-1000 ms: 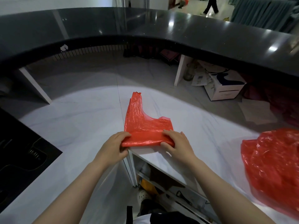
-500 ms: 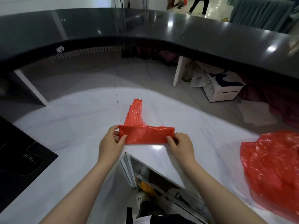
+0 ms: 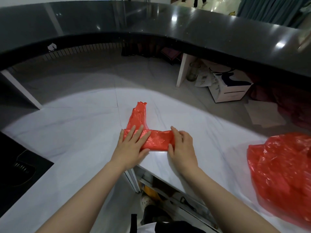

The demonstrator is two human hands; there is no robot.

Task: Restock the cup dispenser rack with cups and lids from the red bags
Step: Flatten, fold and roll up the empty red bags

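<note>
folded red bag (image 3: 156,140) is pinned flat to the counter (image 3: 75,132) by left hand (image 3: 133,145), fingers straight, so the crease sets. its right end is pinched by right hand (image 3: 181,145), fingers curled, likely for another fold.

Counter: we stand at a white marble worktop (image 3: 70,132), lit brightly in the middle.
Ledge: a curved, glossy black upper counter (image 3: 202,29) arcs above it.
Shelf: a white cardboard box (image 3: 230,88) sits beneath.
Beyond: shiny tiled floor (image 3: 217,7).
</note>
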